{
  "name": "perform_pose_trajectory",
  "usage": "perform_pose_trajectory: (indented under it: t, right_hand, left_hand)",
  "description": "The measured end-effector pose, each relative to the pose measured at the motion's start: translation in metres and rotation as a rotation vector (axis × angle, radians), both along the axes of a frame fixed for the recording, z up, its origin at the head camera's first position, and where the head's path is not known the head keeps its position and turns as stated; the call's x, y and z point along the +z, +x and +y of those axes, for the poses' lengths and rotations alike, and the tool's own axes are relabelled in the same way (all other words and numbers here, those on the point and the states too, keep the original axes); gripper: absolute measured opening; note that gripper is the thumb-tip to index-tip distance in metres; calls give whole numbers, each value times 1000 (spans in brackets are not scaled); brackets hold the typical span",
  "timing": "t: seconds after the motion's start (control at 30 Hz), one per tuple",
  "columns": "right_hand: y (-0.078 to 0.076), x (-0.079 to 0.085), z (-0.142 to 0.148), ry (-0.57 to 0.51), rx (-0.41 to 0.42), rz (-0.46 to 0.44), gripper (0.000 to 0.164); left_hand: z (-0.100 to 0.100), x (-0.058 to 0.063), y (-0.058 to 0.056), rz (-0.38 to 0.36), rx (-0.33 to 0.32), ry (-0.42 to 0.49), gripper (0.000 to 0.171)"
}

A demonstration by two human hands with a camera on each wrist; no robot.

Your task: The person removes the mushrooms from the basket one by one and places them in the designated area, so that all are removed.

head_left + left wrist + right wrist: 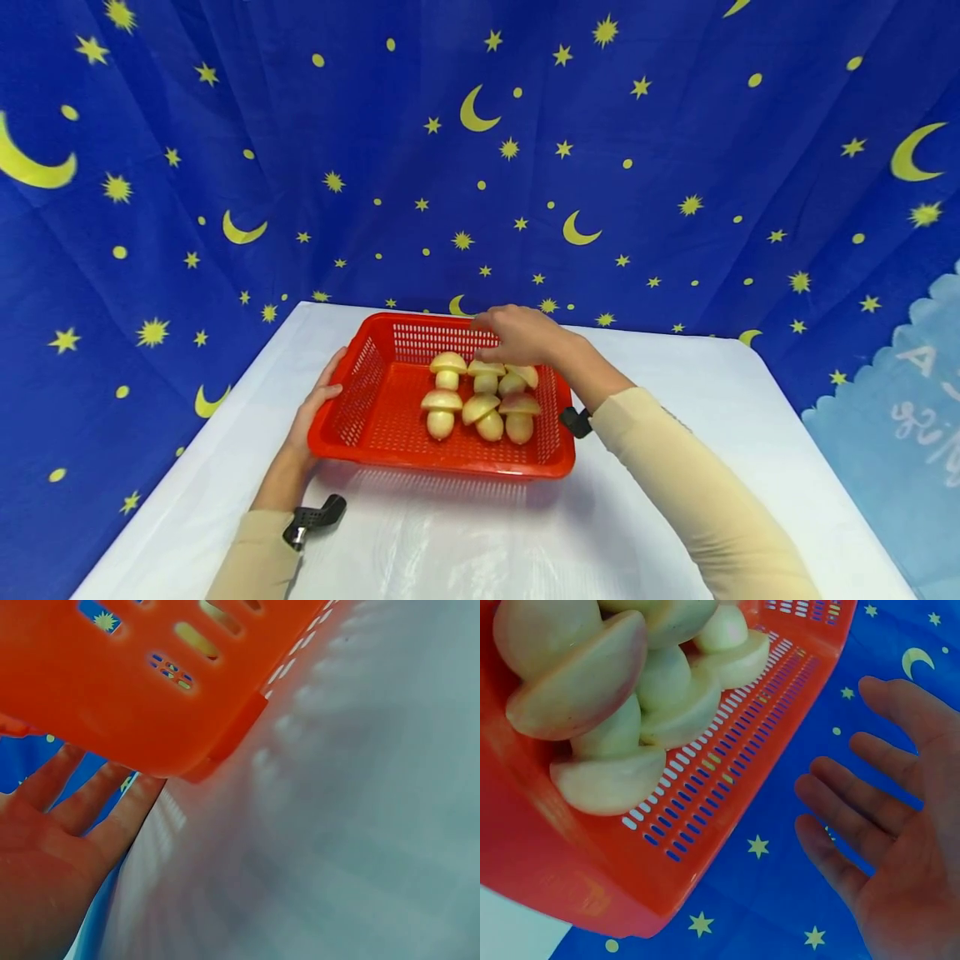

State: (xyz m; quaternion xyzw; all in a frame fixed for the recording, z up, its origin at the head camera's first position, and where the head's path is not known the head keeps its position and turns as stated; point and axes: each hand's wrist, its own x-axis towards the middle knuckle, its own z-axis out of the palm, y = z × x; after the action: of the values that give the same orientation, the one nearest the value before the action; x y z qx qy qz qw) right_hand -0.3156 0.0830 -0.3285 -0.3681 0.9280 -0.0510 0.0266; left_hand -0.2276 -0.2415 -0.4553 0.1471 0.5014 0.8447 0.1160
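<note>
A red plastic basket (390, 417) with slotted walls holds several pale yellow mushrooms (440, 402) with rounded caps and stubby stems, bunched toward its right side. My left hand (306, 421) grips the basket's left rim, the thumb over the edge and the other fingers along the outside wall. In the left wrist view its fingers (82, 791) reach behind the orange-red wall. My right hand (521, 333) is over the back right of the basket, near the far rim, holding nothing. Its fingers (847, 787) are loosely spread beside the rim in the right wrist view.
The basket is over a white-covered table (465, 542). Behind the table hangs a dark blue cloth (420, 125) with yellow moons and stars. A light blue patch with white lettering (915, 417) shows at the far right. Each wrist wears a black camera mount (318, 517).
</note>
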Motion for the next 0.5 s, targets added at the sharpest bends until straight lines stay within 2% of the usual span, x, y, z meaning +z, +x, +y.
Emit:
perform_pose_trajectory:
  t: [0.23,0.5]
  right_hand:
    - [-3,-1,-9,-15,38,9,48]
    - [-6,-9,-20,-16,18,-25,45]
  left_hand:
    - [0,1,1,1,-7,30,53]
    - [2,-1,2,-3,-2,32,53]
